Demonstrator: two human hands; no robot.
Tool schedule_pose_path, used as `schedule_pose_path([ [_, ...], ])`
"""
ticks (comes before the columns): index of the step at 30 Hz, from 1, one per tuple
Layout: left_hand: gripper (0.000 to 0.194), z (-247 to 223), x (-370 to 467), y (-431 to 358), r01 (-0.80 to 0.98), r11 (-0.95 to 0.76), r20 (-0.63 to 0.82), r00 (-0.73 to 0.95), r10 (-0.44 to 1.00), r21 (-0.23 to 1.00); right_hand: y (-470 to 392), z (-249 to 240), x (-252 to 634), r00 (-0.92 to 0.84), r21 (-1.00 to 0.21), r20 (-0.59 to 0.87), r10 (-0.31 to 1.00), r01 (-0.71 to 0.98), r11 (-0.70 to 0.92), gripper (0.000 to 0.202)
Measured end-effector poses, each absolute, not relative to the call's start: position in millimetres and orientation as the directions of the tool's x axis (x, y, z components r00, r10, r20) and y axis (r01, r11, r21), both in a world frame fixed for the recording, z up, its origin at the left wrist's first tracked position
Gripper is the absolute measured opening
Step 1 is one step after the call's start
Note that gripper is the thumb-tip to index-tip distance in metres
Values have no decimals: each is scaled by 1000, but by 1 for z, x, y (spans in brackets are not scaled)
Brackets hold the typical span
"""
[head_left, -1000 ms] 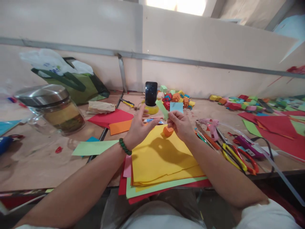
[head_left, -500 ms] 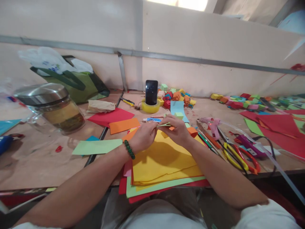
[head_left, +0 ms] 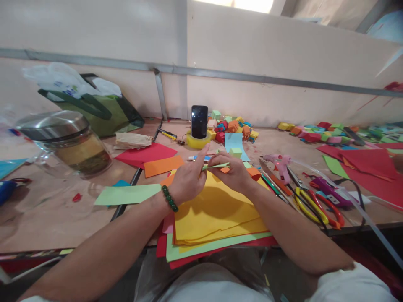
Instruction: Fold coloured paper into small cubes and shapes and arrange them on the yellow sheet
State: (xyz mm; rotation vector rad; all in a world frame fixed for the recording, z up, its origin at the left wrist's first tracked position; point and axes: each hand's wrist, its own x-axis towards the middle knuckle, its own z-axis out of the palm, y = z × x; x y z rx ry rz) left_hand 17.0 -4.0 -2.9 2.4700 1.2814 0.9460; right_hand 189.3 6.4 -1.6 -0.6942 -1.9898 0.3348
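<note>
A small strip of light green paper is held between both hands over a stack of yellow paper. My left hand, with a green bead bracelet at the wrist, pinches the strip's left end, its index finger pointing up and away. On the other side my right hand grips the strip with curled fingers. Just beyond the right hand sits a light green paper cube on a light blue sheet. Orange paper pieces lie beside that hand.
At the back a phone stands in a yellow tape roll, near a heap of coloured paper cubes. Right of the stack are a pink glue gun, scissors and pliers. A glass tea jar stands left.
My left index finger has lifted and straightened upward from the strip. The left hand has shifted slightly left and down, while the right hand stays nearly in place.
</note>
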Motion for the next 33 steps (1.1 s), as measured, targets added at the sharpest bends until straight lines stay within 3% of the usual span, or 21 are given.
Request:
schedule_pose_path([
  [3, 77, -3, 18, -5, 632, -627, 407, 479, 778, 455, 7, -5, 187, -338, -636, 625, 703, 301, 710, 9],
  [6, 73, -4, 19, -2, 531, -605, 397, 460, 794, 594, 8, -6, 187, -244, -727, 589, 771, 256, 637, 20],
  [11, 24, 0, 20, 3, 315, -482, 263, 540, 799, 817, 7, -2, 188, -204, -773, 561, 802, 218, 596, 27],
  [20, 26, 4, 17, 1, 540, -518, 203, 536, 819, 664, 10, -2, 191, -323, -601, 671, 668, 290, 744, 16],
  [29, 28, 2, 17, 1, 561, -557, 242, 538, 808, 613, 10, -4, 191, -288, -695, 626, 725, 215, 686, 23],
  [33, 26, 2, 16, 2, 553, -532, 241, 513, 824, 642, 7, -3, 192, -267, -573, 710, 652, 318, 755, 17],
])
